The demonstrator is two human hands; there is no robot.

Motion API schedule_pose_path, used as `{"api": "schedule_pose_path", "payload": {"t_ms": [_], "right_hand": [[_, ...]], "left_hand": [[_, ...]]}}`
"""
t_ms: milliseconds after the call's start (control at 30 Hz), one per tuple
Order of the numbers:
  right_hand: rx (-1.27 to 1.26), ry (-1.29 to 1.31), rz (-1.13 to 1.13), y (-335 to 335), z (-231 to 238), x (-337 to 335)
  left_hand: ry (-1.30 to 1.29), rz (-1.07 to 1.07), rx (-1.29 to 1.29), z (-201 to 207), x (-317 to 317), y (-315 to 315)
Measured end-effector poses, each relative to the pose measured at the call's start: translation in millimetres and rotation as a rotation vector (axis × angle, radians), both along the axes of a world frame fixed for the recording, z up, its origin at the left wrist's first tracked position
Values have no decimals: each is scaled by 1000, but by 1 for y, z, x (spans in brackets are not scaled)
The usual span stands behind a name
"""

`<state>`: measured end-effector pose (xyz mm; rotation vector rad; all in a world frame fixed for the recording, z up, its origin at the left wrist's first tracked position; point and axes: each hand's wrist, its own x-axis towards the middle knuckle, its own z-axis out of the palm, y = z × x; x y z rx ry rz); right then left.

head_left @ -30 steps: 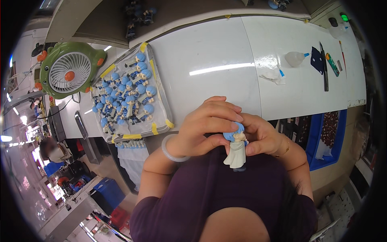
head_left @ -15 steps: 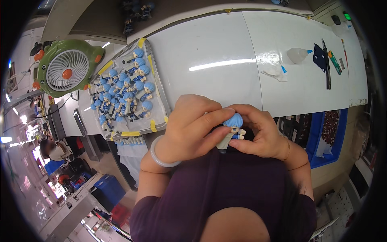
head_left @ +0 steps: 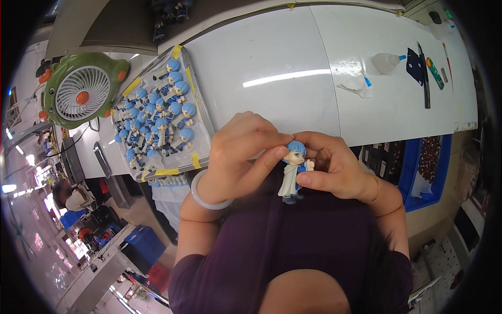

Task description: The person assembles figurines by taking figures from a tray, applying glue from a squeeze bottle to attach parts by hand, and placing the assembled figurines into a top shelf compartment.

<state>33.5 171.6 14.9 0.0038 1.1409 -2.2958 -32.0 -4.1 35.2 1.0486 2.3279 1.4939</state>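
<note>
1. Holding a small blue-haired figurine upright in front of the chest, just below the near edge of the white table.
2. Closing the left hand on the figurine from its left side, fingertips pressing at the head and shoulder; wearing a pale bangle on that wrist.
3. Clamping the right hand on the figurine from the other side, thumb lying across the pale robe at waist height, other fingers curling behind the head.
4. Judging the figurine as light, stiff moulded plastic with a smooth, somewhat slippery surface; probably fragile at the thin parts, such as the small raised hand and the neck joint.
5. Judging the torso and robe as the safest place for gripping, and the big round head as a second place; better not squeezing the little arms.
6. Seeing a shallow grey tray with yellow tape at the corners, lying on the left part of the table, well apart from the hands.
7. Counting not possible, but many similar blue-haired figurines lying in rows inside the tray, close to each other.
8. Seeing a blue bin under the table at the right, holding dark small parts, too blurred for telling the kind.
9. Noting a green frog-shaped fan beside the tray, and a small squeeze bottle and some hand tools on the far right of the table.
</note>
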Motion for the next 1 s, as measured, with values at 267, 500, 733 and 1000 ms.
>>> {"api": "schedule_pose_path", "payload": {"t_ms": [267,500,733,1000], "right_hand": [[-177,-177,54,0,-4,-5],[-294,-100,68,0,-8,-1],[-296,-85,128,2,-7,-2],[-236,-61,102,2,-6,-2]], "left_hand": [[-200,-12,229,-10,4,0],[-165,-90,370,-27,4,4],[-78,-163,358,-30,3,4],[-29,-128,340,-31,5,5]]}}
